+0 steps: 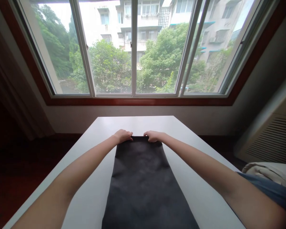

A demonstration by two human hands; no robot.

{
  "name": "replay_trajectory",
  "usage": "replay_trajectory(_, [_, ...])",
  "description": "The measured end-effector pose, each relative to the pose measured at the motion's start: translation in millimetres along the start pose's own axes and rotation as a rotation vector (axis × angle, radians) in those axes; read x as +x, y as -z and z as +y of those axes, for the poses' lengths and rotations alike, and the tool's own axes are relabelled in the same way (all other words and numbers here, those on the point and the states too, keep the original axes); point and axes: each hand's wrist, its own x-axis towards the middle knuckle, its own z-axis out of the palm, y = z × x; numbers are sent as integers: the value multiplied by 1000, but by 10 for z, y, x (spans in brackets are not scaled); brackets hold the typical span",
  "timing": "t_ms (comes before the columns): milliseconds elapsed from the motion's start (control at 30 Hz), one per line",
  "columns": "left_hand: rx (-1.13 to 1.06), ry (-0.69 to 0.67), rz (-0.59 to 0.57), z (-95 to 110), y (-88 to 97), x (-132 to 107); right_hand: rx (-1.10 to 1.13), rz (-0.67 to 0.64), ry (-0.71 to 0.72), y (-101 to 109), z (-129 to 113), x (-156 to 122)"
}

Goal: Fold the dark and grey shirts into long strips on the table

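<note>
A long piece of black cloth [145,181] lies lengthwise on the white table [85,190], running from the bottom of the view toward the far end. My left hand [124,135] grips its far left corner, thumb and fingers closed on the edge. At the far right corner, my right hand [153,136] pinches the same edge. Between the hands the far edge looks straight, with a narrow darker band like a fold. Slight creases show across the cloth. Its near end is out of view.
Beyond the table is a window [133,63] with a reddish-brown wooden frame. A curtain [11,79] hangs at the left. On the right stand a pale slatted appliance [274,133] and a bundle of light fabric [269,171]. Dark floor [19,178] shows at the left.
</note>
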Motion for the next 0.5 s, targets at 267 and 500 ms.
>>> replay_trajectory(267, [-323,126,-93,-49,-547,54,69,-120,-74,-272,341,304])
replay_trajectory(500, [-627,221,-254,-172,-576,-92,479,-245,-172,-320,634,241])
